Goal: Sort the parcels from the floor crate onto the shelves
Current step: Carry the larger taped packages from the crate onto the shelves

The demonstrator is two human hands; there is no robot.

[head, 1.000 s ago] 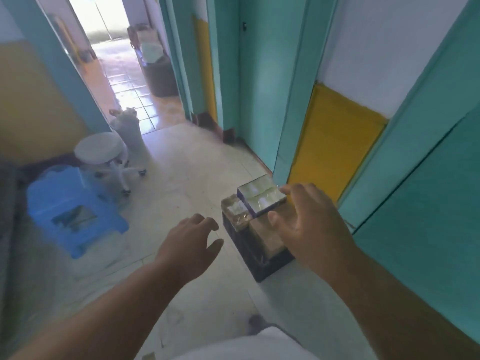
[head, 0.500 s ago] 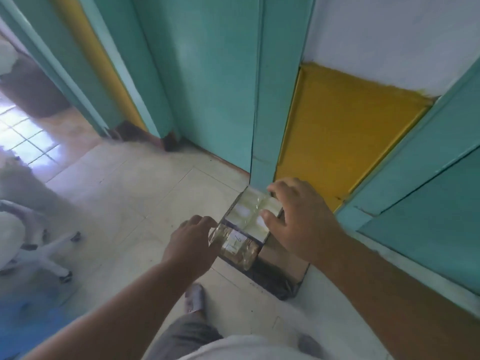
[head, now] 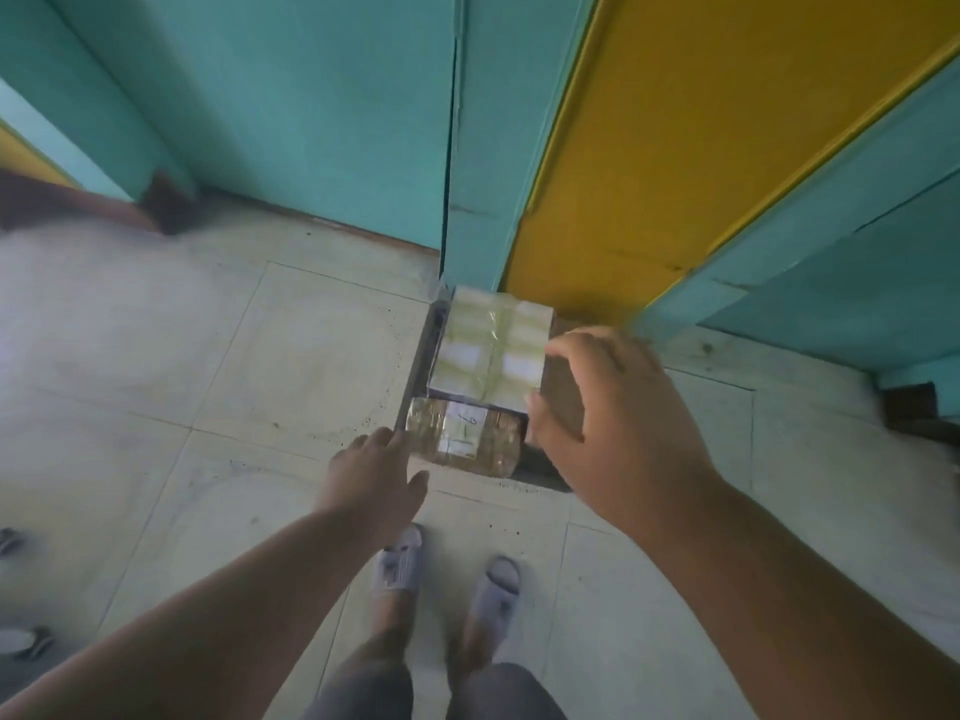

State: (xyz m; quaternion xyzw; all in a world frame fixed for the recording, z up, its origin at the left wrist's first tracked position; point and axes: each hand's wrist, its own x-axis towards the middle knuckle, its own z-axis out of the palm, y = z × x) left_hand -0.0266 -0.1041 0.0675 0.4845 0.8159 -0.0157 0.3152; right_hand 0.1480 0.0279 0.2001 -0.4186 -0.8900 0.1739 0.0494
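I've leaned in over the crate (head: pixel 540 472) on the floor by the far wall, and both hands have closed in, left hand (head: pixel 371 472) spread beside the small labelled parcel (head: pixel 462 432), right hand (head: pixel 610 423) cupped at the big taped parcel (head: pixel 491 350), nothing gripped yet.

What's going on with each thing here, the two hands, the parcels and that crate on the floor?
Left hand: open, fingertips at the small parcel's left edge, holding nothing.
Right hand: open, fingers spread over the crate's right side, gripping nothing yet.
Large parcel: taped, lying flat on top in the crate.
Small parcel: labelled, lying at the crate's near end.
Crate: on the floor against the wall, still loaded.
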